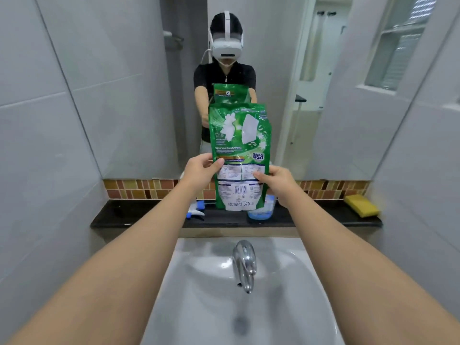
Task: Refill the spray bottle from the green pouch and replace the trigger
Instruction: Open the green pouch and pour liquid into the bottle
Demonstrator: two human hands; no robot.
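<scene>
Above sink (174, 282): one green pouch (240, 145), upright, both hands gripping

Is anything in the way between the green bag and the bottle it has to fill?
Nothing visible. Both hands, left and right, hold the pouch upright right above the bottle on the shelf. The pouch hides the bottle's top. The trigger lies off to the left.
</scene>
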